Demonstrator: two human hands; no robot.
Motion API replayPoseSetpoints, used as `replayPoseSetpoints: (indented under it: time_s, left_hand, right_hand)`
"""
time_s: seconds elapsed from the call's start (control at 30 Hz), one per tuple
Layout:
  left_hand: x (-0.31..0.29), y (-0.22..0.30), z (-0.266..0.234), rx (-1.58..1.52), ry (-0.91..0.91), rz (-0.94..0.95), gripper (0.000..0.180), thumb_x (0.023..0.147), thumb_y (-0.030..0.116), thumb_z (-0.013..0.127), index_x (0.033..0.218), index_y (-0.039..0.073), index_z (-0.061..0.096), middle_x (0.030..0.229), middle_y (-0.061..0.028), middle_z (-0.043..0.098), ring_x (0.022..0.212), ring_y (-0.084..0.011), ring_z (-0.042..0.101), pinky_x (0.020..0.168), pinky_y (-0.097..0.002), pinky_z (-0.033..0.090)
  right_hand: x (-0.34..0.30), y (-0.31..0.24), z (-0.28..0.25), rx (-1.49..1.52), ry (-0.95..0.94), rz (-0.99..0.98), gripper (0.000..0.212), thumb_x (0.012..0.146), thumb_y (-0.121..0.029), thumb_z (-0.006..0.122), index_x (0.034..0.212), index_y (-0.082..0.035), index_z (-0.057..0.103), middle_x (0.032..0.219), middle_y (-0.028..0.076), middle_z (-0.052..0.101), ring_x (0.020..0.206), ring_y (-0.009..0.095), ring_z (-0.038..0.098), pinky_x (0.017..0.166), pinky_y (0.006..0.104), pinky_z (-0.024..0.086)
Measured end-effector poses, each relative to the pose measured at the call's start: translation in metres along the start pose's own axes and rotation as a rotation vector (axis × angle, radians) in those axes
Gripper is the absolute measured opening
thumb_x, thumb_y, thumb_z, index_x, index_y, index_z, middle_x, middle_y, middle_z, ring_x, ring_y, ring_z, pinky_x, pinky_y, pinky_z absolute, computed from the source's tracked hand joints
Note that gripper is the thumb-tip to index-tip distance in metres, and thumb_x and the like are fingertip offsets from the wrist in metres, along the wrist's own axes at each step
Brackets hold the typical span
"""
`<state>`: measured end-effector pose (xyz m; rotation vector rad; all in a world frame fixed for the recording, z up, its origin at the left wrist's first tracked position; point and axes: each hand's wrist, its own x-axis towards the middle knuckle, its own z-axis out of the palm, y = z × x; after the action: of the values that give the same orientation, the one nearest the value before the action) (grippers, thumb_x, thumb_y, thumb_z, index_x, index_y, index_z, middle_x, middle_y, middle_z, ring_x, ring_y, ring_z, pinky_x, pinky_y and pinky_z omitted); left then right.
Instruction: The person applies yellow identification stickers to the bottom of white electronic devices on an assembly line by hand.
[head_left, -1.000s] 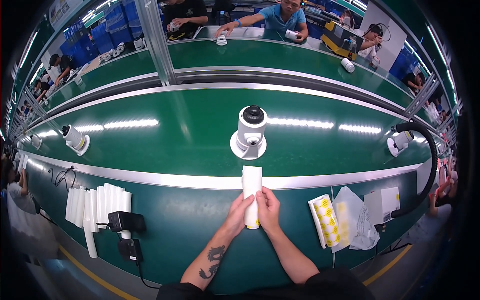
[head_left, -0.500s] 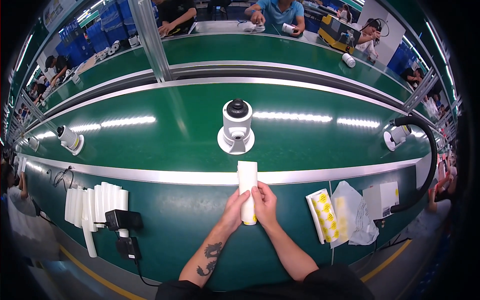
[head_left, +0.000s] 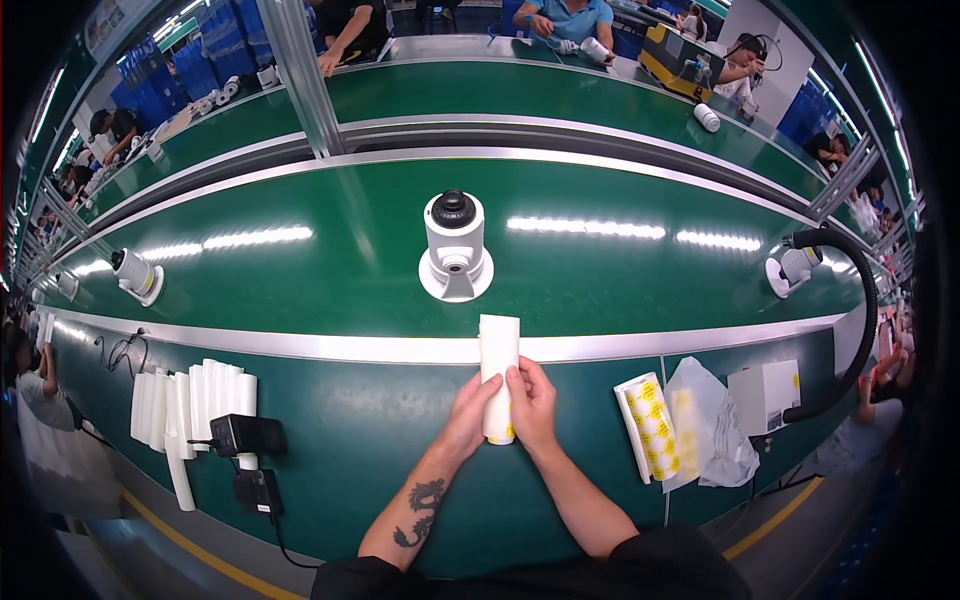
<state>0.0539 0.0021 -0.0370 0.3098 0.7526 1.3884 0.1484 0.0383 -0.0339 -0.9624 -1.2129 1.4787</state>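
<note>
Both hands hold a flattened white roll of sticker sheet upright over the near bench edge; yellow shows at its lower end. My left hand closes on its left side, thumb on the front. From the right, my right hand grips it the same way. Beyond it, a white camera with a black top and round base stands on the green belt. To the right lies another sticker sheet with yellow round stickers, beside a clear plastic bag.
White rolls and black power adapters lie at left. A white box and black flexible hose stand at right. More cameras sit along the belt. People work at the far bench.
The middle camera has shifted left along the belt. My hands keep their grip on the roll, almost in the same place. Across the bench, a person in blue has moved their hands.
</note>
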Motion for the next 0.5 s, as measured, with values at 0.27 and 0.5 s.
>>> replayPoseSetpoints:
  time_s: [0.27,0.5]
  left_hand:
    - [-0.0008,0.003,0.004,0.001,-0.032,0.006,0.036,0.092,0.019,0.046,0.121,-0.001,0.042,0.107,-0.0094,0.055,0.097,-0.0151,0.055,0.083,-0.0274,0.045]
    - [0.0016,-0.0003,-0.0012,0.014,-0.017,0.015,0.036,0.092,0.02,0.045,0.122,-0.001,0.041,0.107,-0.0114,0.055,0.097,-0.0173,0.056,0.084,-0.0291,0.045]
  right_hand:
    - [0.0004,-0.0037,0.0008,-0.023,0.023,-0.048,0.032,0.09,-0.011,0.05,0.117,0.005,0.045,0.096,0.011,0.06,0.081,0.01,0.057,0.068,0.0219,0.047]
    - [0.002,0.003,-0.0003,0.013,-0.015,-0.016,0.033,0.09,-0.009,0.05,0.119,0.005,0.043,0.101,0.013,0.06,0.085,0.011,0.058,0.071,0.0229,0.048]
